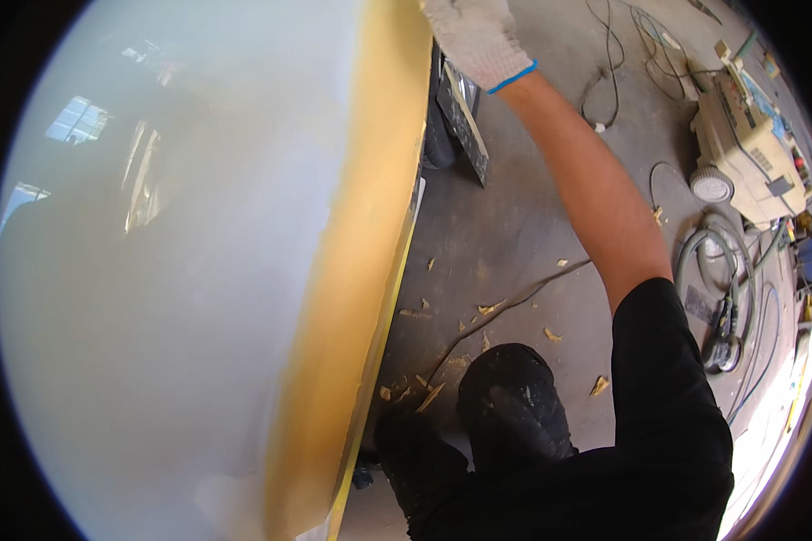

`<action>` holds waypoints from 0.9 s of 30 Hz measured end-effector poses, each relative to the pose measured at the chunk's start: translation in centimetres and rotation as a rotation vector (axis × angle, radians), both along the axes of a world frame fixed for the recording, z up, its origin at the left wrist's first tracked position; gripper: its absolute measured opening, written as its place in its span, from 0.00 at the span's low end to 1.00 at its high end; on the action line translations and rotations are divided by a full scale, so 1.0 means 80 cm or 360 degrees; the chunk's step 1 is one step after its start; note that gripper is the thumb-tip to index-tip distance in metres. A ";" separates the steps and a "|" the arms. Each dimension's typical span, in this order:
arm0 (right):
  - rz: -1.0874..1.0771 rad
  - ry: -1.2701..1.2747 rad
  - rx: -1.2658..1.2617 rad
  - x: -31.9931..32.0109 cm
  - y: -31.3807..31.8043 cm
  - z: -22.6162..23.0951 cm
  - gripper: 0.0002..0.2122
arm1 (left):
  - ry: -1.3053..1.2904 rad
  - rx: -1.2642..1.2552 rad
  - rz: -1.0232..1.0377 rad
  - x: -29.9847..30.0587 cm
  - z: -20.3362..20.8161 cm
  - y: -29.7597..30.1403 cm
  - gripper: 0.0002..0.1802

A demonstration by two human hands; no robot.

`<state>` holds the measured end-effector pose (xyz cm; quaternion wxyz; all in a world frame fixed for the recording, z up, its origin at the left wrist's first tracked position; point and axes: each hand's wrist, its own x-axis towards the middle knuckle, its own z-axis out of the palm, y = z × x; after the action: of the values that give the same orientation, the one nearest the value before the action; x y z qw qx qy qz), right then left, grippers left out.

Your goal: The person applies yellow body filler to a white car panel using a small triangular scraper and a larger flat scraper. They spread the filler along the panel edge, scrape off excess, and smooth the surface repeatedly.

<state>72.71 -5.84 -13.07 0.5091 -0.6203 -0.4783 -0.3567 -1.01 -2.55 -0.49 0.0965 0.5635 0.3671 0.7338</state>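
Filling the lower middle of the view, two dark trouser knees point(512, 397) are seen nearest, with a black sleeve point(672, 397) rising beside them at the lower right. Just left of the knees, a large glossy white panel point(162, 298) takes up the whole left half of the view; window light is reflected in its upper part. Along the right edge of the panel a broad yellow-tan band point(361, 270) runs from the bottom of the view to the top, curving with the lens. On the grey concrete floor point(514, 225) between the band and the knees, small tan shavings point(550, 335) are scattered, thickest close to the foot of the panel, and a thin dark cord point(505, 308) is laid across them.

From the sleeve a bare forearm is stretched up and away to the right hand point(476, 38), which is covered by a white knitted glove with a blue cuff. The hand is set against the top end of the yellow-tan band, at the upper edge of the view. Its fingers are cut off by the frame, so how far it is open, and whether anything is held in it, cannot be told. The left hand is not seen anywhere.

Further off, at the right side of the floor, a coiled grey-green hose point(705, 261) is lying, with a beige machine point(740, 144) beyond it. Thin black cables point(615, 63) are looped on the floor near the top edge.
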 end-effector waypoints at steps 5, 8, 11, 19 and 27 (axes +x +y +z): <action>-0.0029 -0.0003 -0.0004 -0.041 -0.007 -0.043 0.22 | 0.0107 0.0027 0.0018 -0.004 -0.008 0.006 0.24; -0.0046 -0.0001 -0.0024 -0.066 -0.006 -0.066 0.23 | 0.0156 0.0029 0.0009 -0.011 -0.017 0.015 0.24; -0.0044 0.0034 -0.0021 -0.091 -0.003 -0.095 0.24 | 0.0212 0.0057 -0.0004 -0.013 -0.017 0.020 0.24; 0.0023 0.0220 0.0026 -0.152 0.022 -0.178 0.27 | 0.0317 0.0108 -0.0040 -0.023 -0.024 0.037 0.25; 0.0122 0.0527 0.0108 -0.239 0.021 -0.197 0.25 | 0.0472 0.0206 -0.0041 -0.051 -0.014 0.044 0.25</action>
<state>53.57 -4.16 -28.85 0.6148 -0.6343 -0.3990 -0.2458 -5.05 0.94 -1.62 0.0142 0.6754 0.3220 0.6633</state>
